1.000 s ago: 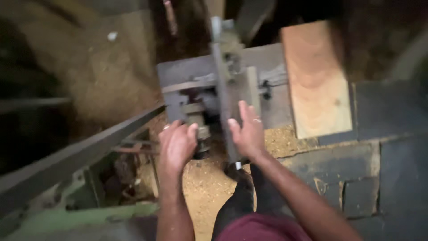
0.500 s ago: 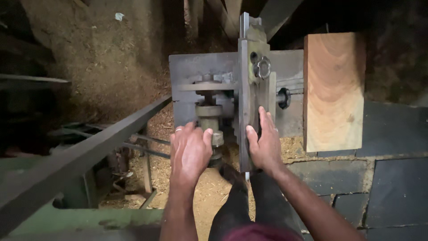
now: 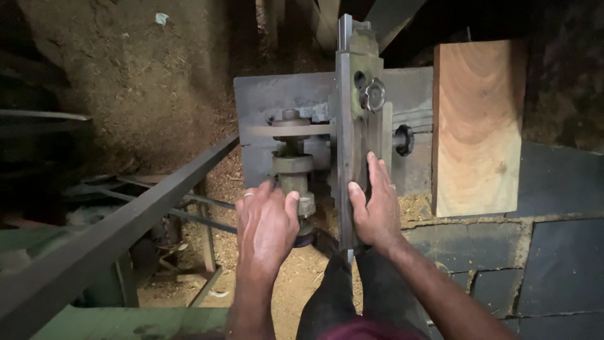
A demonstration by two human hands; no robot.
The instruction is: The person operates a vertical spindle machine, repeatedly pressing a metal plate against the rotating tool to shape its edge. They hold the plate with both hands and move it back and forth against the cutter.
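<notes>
1. Since a moment ago both hands have slid a little way up the machine, and the view has come closer.
2. The left hand (image 3: 267, 223) lies on the grey round metal spindle (image 3: 292, 170), with its fingers curled loosely around the low part of it.
3. The right hand (image 3: 376, 208) lies flat on the tall upright grey metal bar (image 3: 352, 126), fingers stretched out and thumb pressed on the bar's front edge.
4. The spindle stands at the middle of the flat dark grey metal plate (image 3: 264, 101), just left of the bar.
5. A small round metal knob (image 3: 372, 94) sits high on the bar, and a black round knob (image 3: 404, 140) sticks out from its right side.
6. A smooth, light brown wooden block (image 3: 478, 126) with wavy grain rests at the plate's right edge.
7. Soft yellow sawdust (image 3: 151, 82) covers the ground on the left and below the hands.
8. A long dark metal rail (image 3: 113, 226) runs slanted towards the plate's left edge.
9. Dark flat stone slabs (image 3: 553, 252) lie at the right.
10. The room is dim.
</notes>
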